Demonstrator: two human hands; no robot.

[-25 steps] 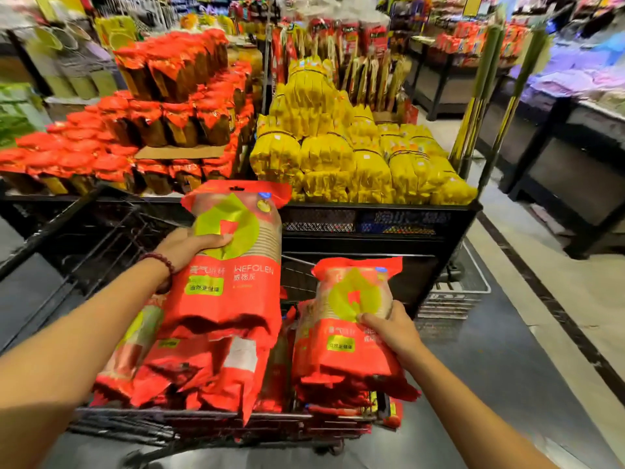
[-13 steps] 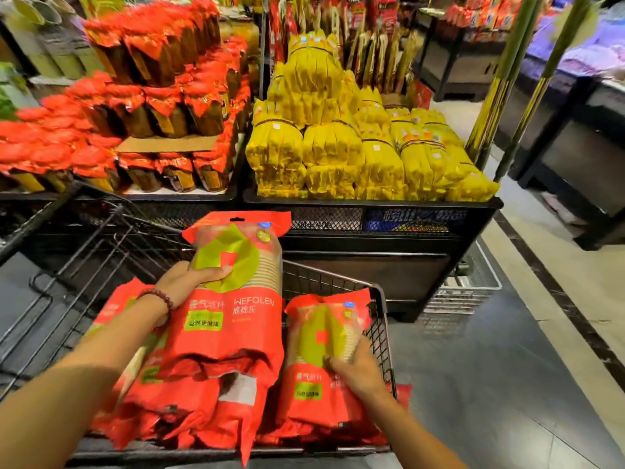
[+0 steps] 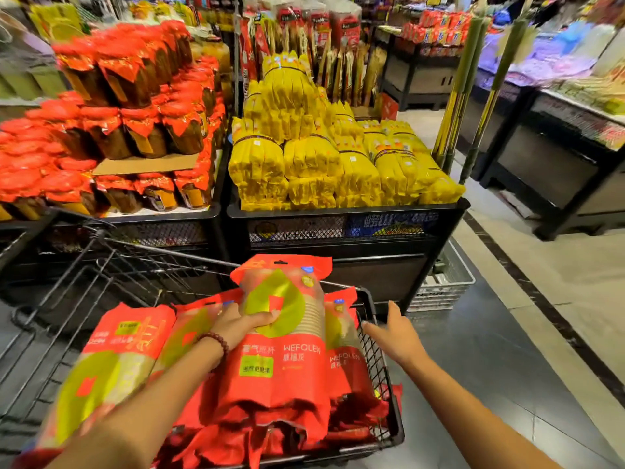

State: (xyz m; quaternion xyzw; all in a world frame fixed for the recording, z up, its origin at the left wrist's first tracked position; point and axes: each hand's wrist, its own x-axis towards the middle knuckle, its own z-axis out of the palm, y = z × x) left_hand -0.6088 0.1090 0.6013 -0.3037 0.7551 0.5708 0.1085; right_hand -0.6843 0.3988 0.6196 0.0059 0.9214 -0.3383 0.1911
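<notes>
Slippage looked likely for the red cup pack [image 3: 291, 377], standing atop other packs [image 3: 125, 353] in the cart [image 3: 376, 360], because only the fingers of the left hand [image 3: 245, 324] curled round it while the right hand [image 3: 397, 335] hovered beside the rim, fingers spread, holding nothing.

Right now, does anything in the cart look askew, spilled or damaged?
Nothing looks spilled or damaged. The red packs lie heaped unevenly in the cart, and one pack, gripped by the left hand, stands upright above the rest.
</notes>
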